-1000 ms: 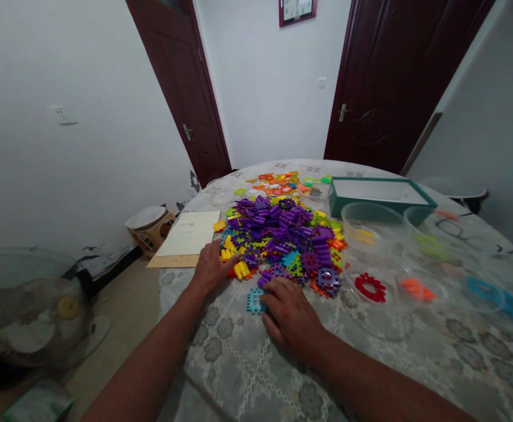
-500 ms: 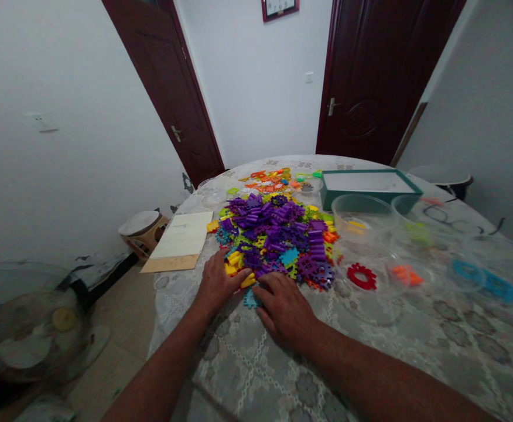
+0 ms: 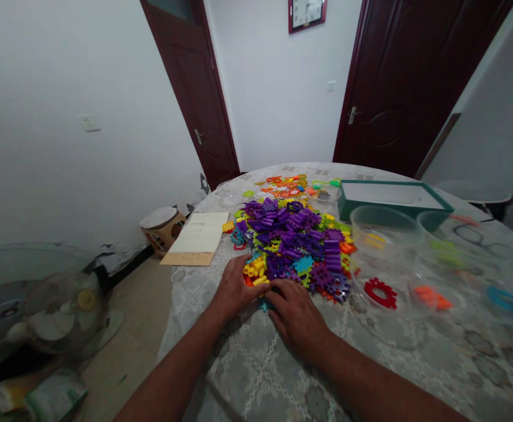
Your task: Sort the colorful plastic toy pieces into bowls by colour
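Observation:
A heap of small plastic building pieces (image 3: 294, 237), mostly purple with yellow, green, orange and blue ones mixed in, lies on a round table with a lace-patterned cloth (image 3: 256, 369). My left hand (image 3: 235, 291) rests palm down at the heap's near edge, fingertips against a cluster of yellow pieces (image 3: 255, 271). My right hand (image 3: 297, 315) lies flat beside it, fingers over a blue piece (image 3: 263, 305) that is mostly hidden. The two hands nearly touch.
Clear plastic bowls (image 3: 383, 225) stand to the right, holding a red gear (image 3: 380, 293), orange pieces (image 3: 432, 298) and blue pieces (image 3: 508, 299). A teal box (image 3: 348, 202) sits behind them. A paper board (image 3: 197, 237) overhangs the left edge. A fan (image 3: 41, 308) and stool (image 3: 162, 225) stand on the floor.
My left hand has slid right along the heap's edge toward my right hand, pushing yellow pieces. The right hand now covers more of the blue piece. The camera view has shifted.

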A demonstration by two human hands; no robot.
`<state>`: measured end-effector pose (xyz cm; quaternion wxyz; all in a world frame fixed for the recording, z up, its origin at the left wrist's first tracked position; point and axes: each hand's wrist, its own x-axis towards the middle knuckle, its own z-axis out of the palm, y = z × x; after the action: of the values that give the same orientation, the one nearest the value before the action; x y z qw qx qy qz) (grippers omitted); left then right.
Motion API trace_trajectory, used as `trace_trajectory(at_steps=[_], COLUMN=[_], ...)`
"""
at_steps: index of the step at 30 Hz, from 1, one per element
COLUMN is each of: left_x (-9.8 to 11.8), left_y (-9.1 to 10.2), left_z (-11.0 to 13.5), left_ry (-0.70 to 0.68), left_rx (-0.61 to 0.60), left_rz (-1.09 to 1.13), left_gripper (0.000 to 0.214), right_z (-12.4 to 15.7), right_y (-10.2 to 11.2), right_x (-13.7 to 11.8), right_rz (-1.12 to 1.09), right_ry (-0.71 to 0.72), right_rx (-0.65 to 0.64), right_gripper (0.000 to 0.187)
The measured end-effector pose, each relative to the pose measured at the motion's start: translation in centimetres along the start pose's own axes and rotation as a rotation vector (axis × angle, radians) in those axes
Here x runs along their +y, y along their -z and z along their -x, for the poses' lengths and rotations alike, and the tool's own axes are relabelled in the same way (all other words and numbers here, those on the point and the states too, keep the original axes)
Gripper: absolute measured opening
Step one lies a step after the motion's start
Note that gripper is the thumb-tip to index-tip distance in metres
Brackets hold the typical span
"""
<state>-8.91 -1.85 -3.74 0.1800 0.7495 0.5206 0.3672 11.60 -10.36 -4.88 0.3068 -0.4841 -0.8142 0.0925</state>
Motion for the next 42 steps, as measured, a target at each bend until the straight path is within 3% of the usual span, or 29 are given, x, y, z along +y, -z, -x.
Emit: trace_trajectory(at_steps=[14, 26, 34, 38, 42], left_x=[1.2, 0.3, 0.6, 0.9, 1.4], left_y=[-0.9, 0.1, -0.8, 0.0, 1.2], left_z=[0.0, -1.7, -1.9, -2.6, -3.3], left_ry=[-0.192, -0.318, -0.240, -0.063, 0.103], left_rx=[-0.016, -0.245, -0.050, 0.053, 0.060], left_rz=[-0.042, -0.024, 0.024, 0.116, 0.238], left_gripper=[0.056, 0.066, 0.045, 0.040, 0.040], right_z=[0.2, 0.4, 0.4, 0.2, 0.1], right_y=[-0.5, -0.8, -1.1, -1.0, -1.0], right_x=[0.3, 0.5, 0.8, 0.7, 0.8], right_rz=[0.000, 0.051, 0.094, 0.101, 0.146], right_ry=[0.002, 0.005, 0.011, -0.005, -0.017], right_rx=[0.033, 0.070, 0.066, 0.064, 0.059], right_gripper=[0.044, 0.036, 0.035, 0.037, 0.036])
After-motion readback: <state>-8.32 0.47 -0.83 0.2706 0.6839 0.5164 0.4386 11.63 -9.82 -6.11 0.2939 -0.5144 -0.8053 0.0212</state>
